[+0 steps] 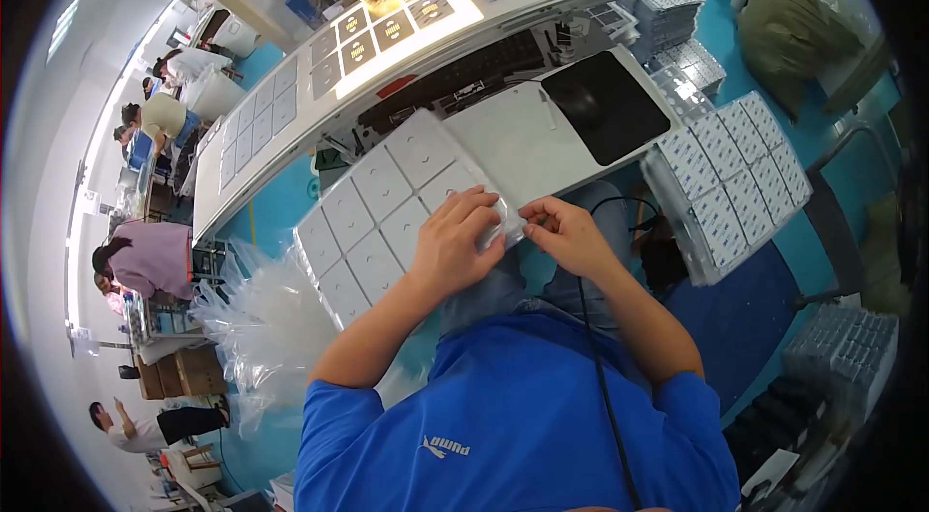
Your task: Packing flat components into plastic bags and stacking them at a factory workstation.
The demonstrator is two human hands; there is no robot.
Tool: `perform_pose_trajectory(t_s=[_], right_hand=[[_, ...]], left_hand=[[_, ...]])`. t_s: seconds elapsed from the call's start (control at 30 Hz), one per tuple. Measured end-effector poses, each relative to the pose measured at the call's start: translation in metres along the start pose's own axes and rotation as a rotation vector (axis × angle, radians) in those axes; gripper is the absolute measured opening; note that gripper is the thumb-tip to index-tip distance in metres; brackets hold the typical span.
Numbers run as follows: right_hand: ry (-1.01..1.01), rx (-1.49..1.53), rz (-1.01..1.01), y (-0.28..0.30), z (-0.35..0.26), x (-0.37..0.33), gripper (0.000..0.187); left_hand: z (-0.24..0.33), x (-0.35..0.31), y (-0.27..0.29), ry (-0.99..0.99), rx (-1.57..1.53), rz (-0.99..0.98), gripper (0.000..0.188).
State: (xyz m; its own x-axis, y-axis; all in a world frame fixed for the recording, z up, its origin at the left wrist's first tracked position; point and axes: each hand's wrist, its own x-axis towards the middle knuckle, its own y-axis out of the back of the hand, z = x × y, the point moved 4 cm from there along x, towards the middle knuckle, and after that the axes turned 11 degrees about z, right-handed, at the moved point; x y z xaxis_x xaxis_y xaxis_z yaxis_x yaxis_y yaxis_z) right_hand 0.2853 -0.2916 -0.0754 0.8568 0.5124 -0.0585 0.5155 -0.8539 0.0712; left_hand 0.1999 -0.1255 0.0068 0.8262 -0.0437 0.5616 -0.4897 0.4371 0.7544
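A flat clear plastic pack holds several white square pieces in rows, each with a small dark curved mark. It lies tilted across my lap and against the front of the workbench. My left hand rests on its right end, fingers spread over the plastic and thumb apart. Just right of it, my right hand is closed, pinching the clear film at the pack's edge between thumb and fingers. What lies under my left palm is hidden.
A black mouse pad with a mouse lies on a pull-out shelf. Lit dark panels cover the machine bed behind. Blue-and-white patterned sheets are stacked at right. Loose clear bags lie left. A black cable crosses my front.
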Motion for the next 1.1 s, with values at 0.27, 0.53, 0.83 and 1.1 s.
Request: perform_pose_trajectory(t_s=[0.27, 0.53, 0.83, 1.1], right_hand=[[-0.029, 0.045, 0.004, -0.002, 0.012, 0.000, 0.020], [-0.149, 0.174, -0.083, -0.003, 0.003, 0.003, 0.017], [-0.159, 0.265, -0.114, -0.004, -0.001, 0.006, 0.018], [-0.219, 0.270, -0.089, -0.005, 0.001, 0.014, 0.014]], left_hand=[[0.006, 0.011, -0.006, -0.011, -0.005, -0.019, 0.023], [0.006, 0.013, -0.006, 0.029, -0.025, -0.012, 0.021], [-0.002, 0.012, -0.008, 0.078, -0.047, -0.033, 0.021], [0.001, 0.016, -0.005, 0.064, -0.052, -0.054, 0.020]])
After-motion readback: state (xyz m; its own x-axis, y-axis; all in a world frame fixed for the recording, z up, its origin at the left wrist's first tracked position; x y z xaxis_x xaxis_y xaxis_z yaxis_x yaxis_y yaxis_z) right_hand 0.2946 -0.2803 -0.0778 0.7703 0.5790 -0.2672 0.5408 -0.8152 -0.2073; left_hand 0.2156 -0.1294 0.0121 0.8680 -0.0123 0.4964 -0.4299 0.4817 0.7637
